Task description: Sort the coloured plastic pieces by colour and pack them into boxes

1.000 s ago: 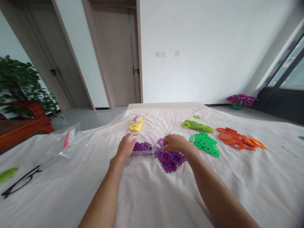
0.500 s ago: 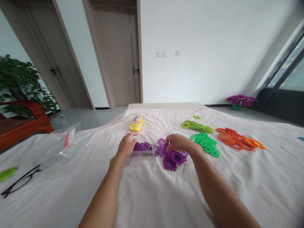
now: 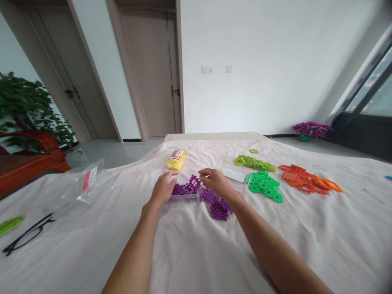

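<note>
One cloth (image 3: 183, 253), creased throughout, lies beneath everything; its folds could make things rock. On it sits the clear box (image 3: 185, 197), purple pieces inside, which could slide if poorly held. Just beside its right end is the purple heap (image 3: 219, 211), partly under the right wrist, which could scatter it by dropping low. The right hand (image 3: 214, 181) has bent fingers; whether they grip anything, I cannot tell. The left hand (image 3: 163, 187) is at the box's left end, its hold unclear. Smallest, a windowed piece (image 3: 194, 183) tilts above the rim; a nudge could topple it.
</note>
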Demonstrator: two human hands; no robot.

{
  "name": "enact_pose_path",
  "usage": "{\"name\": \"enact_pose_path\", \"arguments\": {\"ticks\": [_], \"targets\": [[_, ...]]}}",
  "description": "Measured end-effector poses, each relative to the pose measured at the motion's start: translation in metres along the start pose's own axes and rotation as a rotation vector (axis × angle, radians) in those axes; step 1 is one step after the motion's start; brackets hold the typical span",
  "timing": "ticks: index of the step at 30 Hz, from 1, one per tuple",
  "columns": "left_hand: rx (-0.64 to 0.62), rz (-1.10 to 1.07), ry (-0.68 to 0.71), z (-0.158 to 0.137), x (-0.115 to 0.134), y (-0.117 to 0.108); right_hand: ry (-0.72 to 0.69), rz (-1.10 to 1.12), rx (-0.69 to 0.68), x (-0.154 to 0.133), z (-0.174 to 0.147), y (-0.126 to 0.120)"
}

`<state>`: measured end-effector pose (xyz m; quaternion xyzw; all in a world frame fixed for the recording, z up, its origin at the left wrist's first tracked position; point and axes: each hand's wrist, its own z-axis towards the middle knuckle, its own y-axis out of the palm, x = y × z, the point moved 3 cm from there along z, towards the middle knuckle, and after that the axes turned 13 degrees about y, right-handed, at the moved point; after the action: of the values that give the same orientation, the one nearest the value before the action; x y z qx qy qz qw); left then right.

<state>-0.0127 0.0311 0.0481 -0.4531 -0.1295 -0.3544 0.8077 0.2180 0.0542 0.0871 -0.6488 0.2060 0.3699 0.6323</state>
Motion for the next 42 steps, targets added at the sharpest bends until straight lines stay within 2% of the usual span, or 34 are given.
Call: {"name": "enact_pose_path", "arguments": {"ticks": [3, 8, 12, 17, 23, 28, 35, 37, 39, 42], "targets": [[0.002, -0.003, -0.005, -0.001, 0.0, 0.0, -0.006, -0.171, 0.104, 0.001, 0.0, -0.009], [0.004, -0.01, -0.01, 0.0, 0.0, 0.001, 0.074, -0.349, 0.09, 0.009, 0.004, -0.022], [0.0, -0.016, -0.002, 0.0, 0.0, 0.001, 0.087, -0.421, 0.032, 0.007, 0.0, -0.024], [0.005, -0.003, 0.009, 0.0, -0.001, 0.001, 0.102, -0.624, -0.136, 0.012, -0.008, -0.018], [-0.012, 0.023, 0.001, 0.001, 0.0, 0.001, 0.063, -0.722, -0.162, 0.021, -0.005, -0.004], [-0.009, 0.011, 0.0, 0.001, 0.003, -0.001, 0.069, -0.69, -0.134, 0.02, -0.004, -0.003], [0.016, -0.042, -0.028, -0.001, -0.002, 0.001, 0.148, -0.515, -0.11, 0.016, -0.003, -0.023], [0.025, -0.057, -0.031, -0.001, -0.003, 0.001, 0.176, -0.463, -0.049, 0.018, 0.0, -0.033], [0.031, -0.065, -0.031, -0.001, -0.002, 0.0, 0.2, -0.381, 0.068, 0.021, 0.003, -0.042], [0.037, -0.074, -0.03, 0.0, 0.001, -0.001, 0.218, -0.113, 0.204, 0.024, 0.008, -0.047]]}}
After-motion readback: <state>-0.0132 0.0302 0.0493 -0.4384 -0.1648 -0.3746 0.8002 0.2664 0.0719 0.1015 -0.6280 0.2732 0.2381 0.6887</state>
